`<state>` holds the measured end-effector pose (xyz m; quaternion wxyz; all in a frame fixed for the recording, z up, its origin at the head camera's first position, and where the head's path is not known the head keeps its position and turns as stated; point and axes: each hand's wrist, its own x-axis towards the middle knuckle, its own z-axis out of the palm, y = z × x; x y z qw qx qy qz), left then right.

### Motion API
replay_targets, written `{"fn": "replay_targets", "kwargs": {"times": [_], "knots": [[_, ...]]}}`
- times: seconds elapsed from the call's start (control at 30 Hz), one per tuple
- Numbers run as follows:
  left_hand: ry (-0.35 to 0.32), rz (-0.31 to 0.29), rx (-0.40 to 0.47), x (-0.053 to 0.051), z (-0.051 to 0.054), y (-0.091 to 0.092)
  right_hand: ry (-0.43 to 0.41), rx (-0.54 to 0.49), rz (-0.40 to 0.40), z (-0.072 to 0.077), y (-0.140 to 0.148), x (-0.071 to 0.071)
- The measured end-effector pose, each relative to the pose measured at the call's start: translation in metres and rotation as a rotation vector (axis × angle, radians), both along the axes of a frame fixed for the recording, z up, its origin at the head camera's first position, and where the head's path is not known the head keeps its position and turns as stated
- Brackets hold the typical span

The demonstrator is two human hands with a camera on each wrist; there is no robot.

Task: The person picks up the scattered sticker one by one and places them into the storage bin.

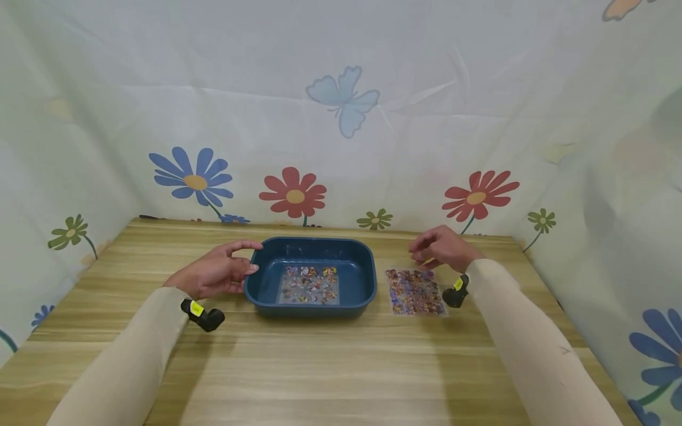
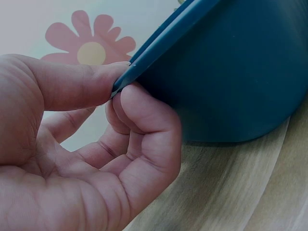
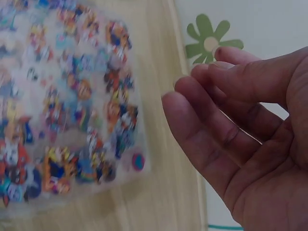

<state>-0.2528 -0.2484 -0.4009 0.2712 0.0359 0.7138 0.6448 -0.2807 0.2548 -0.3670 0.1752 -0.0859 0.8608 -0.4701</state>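
Observation:
A dark blue plastic basin [image 1: 311,310] stands on the wooden table, with a clear sticker sheet [image 1: 309,290] lying flat inside it. My left hand [image 1: 215,273] pinches the basin's left rim between thumb and curled fingers, as the left wrist view shows close up with the basin wall [image 2: 231,72] beside it. To the basin's right, more sticker sheets [image 1: 415,291], printed with small colourful cartoon figures, lie on the table. Above their far edge hovers my right hand [image 1: 444,248], its fingers loosely bent and holding nothing. In the right wrist view the sheets [image 3: 72,110] are apart from the fingertips [image 3: 175,103].
The wooden table top [image 1: 319,367] runs back to a white curtain [image 1: 240,118] printed with flowers and a butterfly. A black camera band sits on each wrist. A small dark object [image 1: 151,217] lies at the table's far left corner.

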Motion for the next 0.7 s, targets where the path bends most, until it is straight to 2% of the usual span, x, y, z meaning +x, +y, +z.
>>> {"fn": "replay_targets", "kwargs": {"times": [0.3, 0.5, 0.7], "knots": [[0.003, 0.000, 0.011, 0.000, 0.000, -0.001, 0.007, 0.070, -0.047, -0.014, 0.011, 0.008], [0.007, -0.004, 0.017, 0.000, -0.001, -0.002, 0.061, 0.114, -0.063, -0.025, 0.015, 0.010], [-0.006, 0.006, 0.023, 0.000, -0.002, -0.002, 0.097, 0.190, -0.117, -0.036, 0.019, 0.011]]}}
